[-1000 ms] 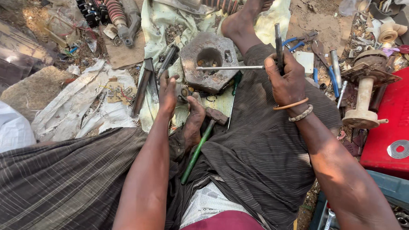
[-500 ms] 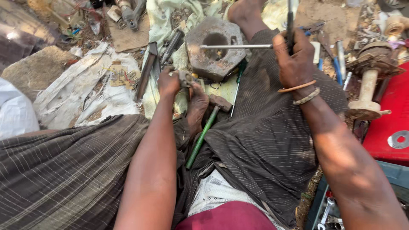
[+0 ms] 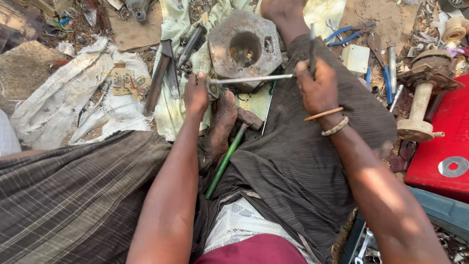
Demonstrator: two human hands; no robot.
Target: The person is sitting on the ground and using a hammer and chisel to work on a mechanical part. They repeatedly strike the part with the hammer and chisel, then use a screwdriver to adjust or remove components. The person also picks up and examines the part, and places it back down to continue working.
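Bright, hard sunlight from the right; sharp focus, edges slightly stretched.

There is 1 grey metal block, 1 green-handled hammer and 1 thin rod. I count 2 bracelets and 2 blue-handled pliers.

Bare arms, two bangles at the right wrist — dark striped wrap, maroon shirt.

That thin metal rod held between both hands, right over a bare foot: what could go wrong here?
The thin rod is gripped only at its ends by the left hand and right hand, so it might slip or bend. The bare foot lies just under it, beside the hammer, and could get struck.
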